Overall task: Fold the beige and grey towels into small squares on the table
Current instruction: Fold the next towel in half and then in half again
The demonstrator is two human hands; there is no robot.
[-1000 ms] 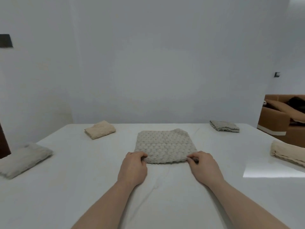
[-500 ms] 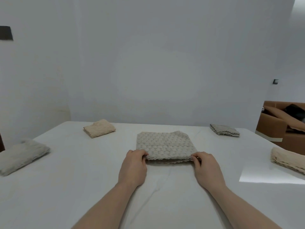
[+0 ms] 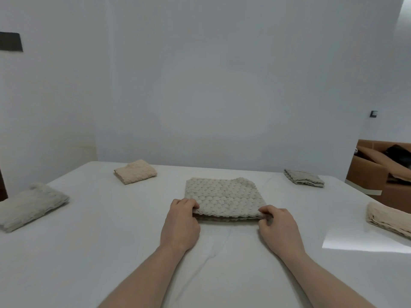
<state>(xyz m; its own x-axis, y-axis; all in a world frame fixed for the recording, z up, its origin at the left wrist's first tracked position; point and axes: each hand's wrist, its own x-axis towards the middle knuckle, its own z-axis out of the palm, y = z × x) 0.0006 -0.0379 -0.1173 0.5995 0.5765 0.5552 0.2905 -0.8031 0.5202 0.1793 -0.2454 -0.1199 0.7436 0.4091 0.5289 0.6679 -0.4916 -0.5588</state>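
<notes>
Our left hand (image 3: 180,223) pinches the near left corner of the grey towel (image 3: 222,197), fingers curled over its edge, and our right hand (image 3: 279,228) pinches the near right corner the same way. The towel lies in the middle of the table (image 3: 111,252), already folded into a thick layered rectangle, its near edge raised a little between our hands. To do this fold well, we judge we should lift both corners together, keep all the layers gripped so none slips out, carry the near edge evenly to the far edge, line up the corners, then press flat. Around it lie other folded towels: a beige one (image 3: 135,174) far left, a pale one (image 3: 31,205) at the left edge, a grey one (image 3: 304,180) far right, and a beige stack (image 3: 388,221) on the right.
</notes>
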